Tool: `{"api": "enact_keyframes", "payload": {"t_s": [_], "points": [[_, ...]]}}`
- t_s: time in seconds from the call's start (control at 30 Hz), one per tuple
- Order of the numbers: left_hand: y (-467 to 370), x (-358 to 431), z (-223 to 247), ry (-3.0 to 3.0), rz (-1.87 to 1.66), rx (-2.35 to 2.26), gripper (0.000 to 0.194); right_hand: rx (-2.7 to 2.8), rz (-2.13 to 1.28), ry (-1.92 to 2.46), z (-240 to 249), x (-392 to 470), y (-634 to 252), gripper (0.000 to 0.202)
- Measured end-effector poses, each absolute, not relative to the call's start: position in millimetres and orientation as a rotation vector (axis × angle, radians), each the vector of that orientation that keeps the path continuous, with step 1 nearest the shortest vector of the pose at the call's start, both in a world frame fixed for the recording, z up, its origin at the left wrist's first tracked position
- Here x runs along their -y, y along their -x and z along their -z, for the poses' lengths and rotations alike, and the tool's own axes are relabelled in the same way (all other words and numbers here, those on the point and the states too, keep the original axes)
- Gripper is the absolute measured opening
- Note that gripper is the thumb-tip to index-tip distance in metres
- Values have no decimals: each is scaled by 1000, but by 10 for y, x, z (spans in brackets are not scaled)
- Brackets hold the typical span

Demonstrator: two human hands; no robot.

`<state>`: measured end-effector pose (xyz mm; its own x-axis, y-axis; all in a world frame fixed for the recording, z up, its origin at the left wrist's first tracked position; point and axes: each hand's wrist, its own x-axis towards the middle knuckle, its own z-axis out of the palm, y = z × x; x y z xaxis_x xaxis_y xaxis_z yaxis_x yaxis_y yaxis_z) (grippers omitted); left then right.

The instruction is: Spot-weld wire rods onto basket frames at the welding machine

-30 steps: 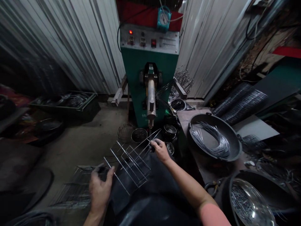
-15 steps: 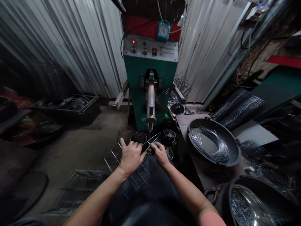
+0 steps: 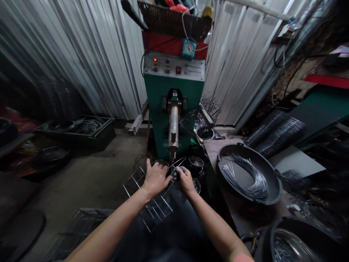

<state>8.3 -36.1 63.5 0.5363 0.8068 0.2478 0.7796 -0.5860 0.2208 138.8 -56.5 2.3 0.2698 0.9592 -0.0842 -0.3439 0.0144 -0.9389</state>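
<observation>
Below the tip of a green machine's metal arm [image 3: 173, 127], both hands work at a wire rack [image 3: 152, 211] of thin, shiny crossed rods. My left hand [image 3: 156, 178] is closed over the rack's upper part, thumb side raised, its fingertips partly hidden. My right hand [image 3: 185, 179] pinches at the rack's right end, close to the machine's lower tip. Thin curved wire [image 3: 178, 160] sticks out beyond the fingers there. The rack hangs tilted over my dark apron, its lower rods reaching down to the left.
At right, a black pan [image 3: 275, 182] holds a coil of bent wires [image 3: 256, 182]; lower right stands a bowl of small metal pieces [image 3: 289, 247]. Wire racks [image 3: 87, 222] lie at lower left. A green bin [image 3: 100, 138] stands farther left. Small round containers [image 3: 196, 163] sit beneath the machine.
The view has tilted up a little, so the machine and pans appear lower. Both hands stay at the rack near the machine tip; the rack has turned slightly.
</observation>
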Motion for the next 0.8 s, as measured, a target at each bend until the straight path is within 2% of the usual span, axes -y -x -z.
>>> {"api": "enact_keyframes", "payload": {"t_s": [0.8], "points": [[-164, 135, -806, -2762, -228, -1426, 21, 620, -1223, 1057, -23, 432, -1382, 33]]}}
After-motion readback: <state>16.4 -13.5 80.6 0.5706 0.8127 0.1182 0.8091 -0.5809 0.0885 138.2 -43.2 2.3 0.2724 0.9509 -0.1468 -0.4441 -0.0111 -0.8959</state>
